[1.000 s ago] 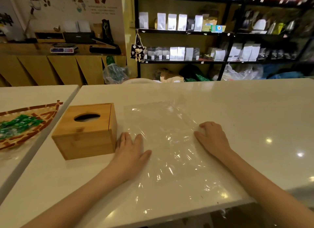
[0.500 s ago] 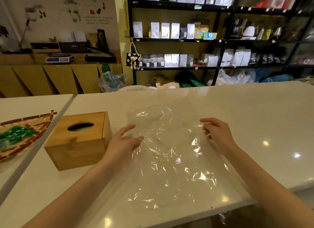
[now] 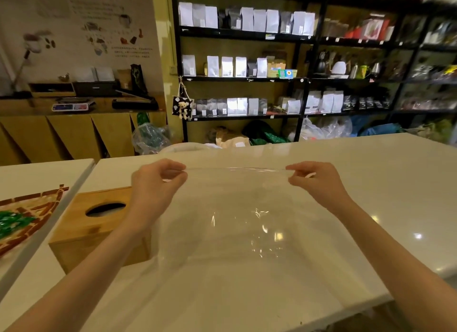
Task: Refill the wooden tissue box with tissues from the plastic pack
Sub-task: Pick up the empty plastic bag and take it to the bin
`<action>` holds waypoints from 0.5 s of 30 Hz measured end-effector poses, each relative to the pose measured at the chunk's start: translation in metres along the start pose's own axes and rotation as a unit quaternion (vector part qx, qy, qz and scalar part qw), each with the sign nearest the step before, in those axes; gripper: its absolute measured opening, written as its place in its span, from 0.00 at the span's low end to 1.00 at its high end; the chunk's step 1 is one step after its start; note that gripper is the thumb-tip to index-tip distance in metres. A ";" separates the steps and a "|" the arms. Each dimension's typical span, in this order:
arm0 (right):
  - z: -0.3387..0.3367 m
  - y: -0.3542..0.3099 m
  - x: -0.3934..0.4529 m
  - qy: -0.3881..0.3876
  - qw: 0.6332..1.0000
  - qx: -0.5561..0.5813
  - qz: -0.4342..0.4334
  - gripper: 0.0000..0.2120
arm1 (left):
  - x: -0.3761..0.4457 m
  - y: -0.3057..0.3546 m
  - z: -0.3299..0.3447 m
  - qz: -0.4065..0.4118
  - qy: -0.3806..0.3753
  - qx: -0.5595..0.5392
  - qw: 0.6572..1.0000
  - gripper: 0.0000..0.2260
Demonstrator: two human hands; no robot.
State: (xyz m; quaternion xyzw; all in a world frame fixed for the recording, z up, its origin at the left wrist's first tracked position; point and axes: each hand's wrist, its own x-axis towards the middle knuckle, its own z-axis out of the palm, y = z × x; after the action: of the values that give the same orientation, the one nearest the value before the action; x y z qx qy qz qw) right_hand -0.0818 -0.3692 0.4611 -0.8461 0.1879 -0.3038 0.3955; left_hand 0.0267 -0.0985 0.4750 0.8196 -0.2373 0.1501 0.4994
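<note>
A clear, empty plastic pack hangs stretched between my two hands above the white table. My left hand pinches its top left corner and my right hand pinches its top right corner, so the top edge is pulled taut. The wooden tissue box stands on the table under my left forearm, with its dark oval slot facing up. No tissue shows in the slot or in the pack.
A woven basket with green wrapped items lies on a second white table at the left. Black shelves with white pouches stand behind the table, beside a wooden counter. The table's near edge runs low at the right.
The plastic pack lay flat under my palms one second ago. Both hands took it by its far corners and raised it off the table, pulling its top edge taut.
</note>
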 end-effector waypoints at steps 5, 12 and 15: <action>-0.007 -0.029 0.004 0.036 0.959 -0.265 -0.096 0.08 | 0.017 0.007 -0.014 0.095 0.044 0.078 0.991 0.07; 0.014 -0.086 -0.012 -0.172 0.957 -0.160 -0.170 0.12 | 0.024 0.033 -0.021 0.141 -0.044 -0.007 0.989 0.05; 0.009 -0.102 -0.010 -0.208 0.967 -0.053 -0.140 0.07 | 0.030 0.037 -0.032 0.121 -0.039 -0.097 0.987 0.16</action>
State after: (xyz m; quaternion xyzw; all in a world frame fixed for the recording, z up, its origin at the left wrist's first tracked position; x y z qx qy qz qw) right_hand -0.0759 -0.2959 0.5328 -0.9283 -0.0030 -0.1629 0.3342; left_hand 0.0319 -0.0916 0.5319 0.7376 -0.3675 0.1540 0.5451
